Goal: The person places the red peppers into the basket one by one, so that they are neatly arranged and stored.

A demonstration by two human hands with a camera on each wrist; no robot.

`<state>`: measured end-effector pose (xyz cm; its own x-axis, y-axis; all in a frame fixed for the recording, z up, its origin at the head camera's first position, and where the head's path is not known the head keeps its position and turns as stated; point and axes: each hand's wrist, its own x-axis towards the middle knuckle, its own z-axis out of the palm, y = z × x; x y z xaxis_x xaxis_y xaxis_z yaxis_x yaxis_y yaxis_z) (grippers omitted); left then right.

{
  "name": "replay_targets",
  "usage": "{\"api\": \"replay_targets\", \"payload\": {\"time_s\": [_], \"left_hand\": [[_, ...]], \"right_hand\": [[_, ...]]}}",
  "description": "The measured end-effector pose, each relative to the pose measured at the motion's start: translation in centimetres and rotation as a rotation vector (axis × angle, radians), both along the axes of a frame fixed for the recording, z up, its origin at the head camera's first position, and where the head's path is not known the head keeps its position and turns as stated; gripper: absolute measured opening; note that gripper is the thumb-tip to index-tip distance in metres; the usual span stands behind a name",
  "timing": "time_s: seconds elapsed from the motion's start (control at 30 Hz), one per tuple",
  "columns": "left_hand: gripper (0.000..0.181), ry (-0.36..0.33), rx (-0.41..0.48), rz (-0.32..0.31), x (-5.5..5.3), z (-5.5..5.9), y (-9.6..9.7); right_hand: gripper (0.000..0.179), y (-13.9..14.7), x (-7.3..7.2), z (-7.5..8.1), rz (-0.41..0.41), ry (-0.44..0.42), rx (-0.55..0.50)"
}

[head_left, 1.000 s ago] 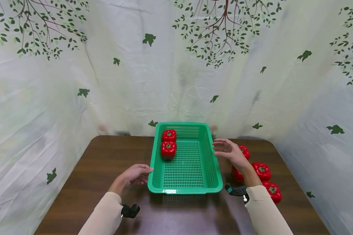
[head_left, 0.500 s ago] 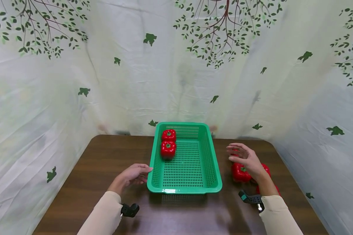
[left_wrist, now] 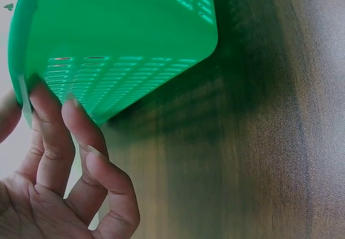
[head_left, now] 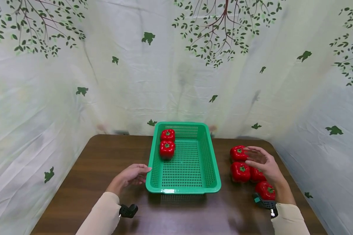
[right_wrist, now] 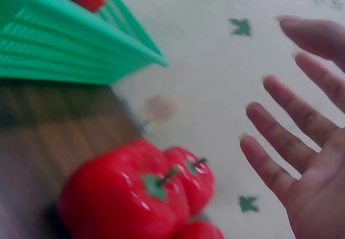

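A green plastic basket (head_left: 183, 190) stands on the table, its slotted wall (left_wrist: 118, 18) filling the top of the left wrist view. My left hand (head_left: 132, 174) pinches its left rim between thumb and index finger, the other fingers loosely bent below. Inside, along the left side, sit two red bell peppers, a front one (head_left: 167, 150) and a back one (head_left: 167, 134). To the right, my right hand (head_left: 263, 161) hovers over a group of red bell peppers (head_left: 240, 172), fingers spread and holding nothing. It partly covers the pepper (head_left: 256, 175) behind it.
Another pepper (head_left: 265, 191) lies nearest me, beside the right wrist camera (head_left: 264, 203). The brown wooden table (head_left: 114, 147) ends at a pale leaf-printed cloth (head_left: 182, 91) hung behind and at both sides.
My right hand has moved from the basket's right rim out to the right, over the peppers on the table. The left hand keeps its hold on the basket rim.
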<state>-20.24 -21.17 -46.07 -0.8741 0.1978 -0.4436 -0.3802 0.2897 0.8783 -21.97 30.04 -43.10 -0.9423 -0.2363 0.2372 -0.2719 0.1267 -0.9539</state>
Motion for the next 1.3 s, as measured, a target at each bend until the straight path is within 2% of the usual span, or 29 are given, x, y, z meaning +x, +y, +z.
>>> {"api": "replay_targets", "payload": {"time_s": [0.13,0.27,0.67,0.9,1.07,1.3], "left_hand": [[0.031,0.003,0.02,-0.02,-0.1,-0.1,-0.1],[0.032,0.005,0.027,-0.034,-0.2,-0.2,-0.3],[0.032,-0.012,0.027,-0.035,-0.1,0.0,-0.3],[0.034,-0.011,0.029,-0.036,-0.2,0.1,-0.2],[0.033,-0.015,0.025,-0.028,-0.2,0.1,-0.2],[0.032,-0.021,0.04,-0.034,-0.2,0.0,-0.2]], "right_hand": [[0.051,1.4,0.7,-0.1,-0.007,0.031,-0.004],[0.051,2.5,1.3,-0.5,-0.024,0.008,-0.006],[0.05,5.0,3.6,-2.0,-0.052,0.025,0.03],[0.048,6.4,4.7,-2.8,-0.066,-0.01,0.02],[0.046,7.0,5.4,-3.7,-0.046,-0.056,0.019],[0.052,7.4,6.3,-4.8,-0.102,-0.174,0.114]]}}
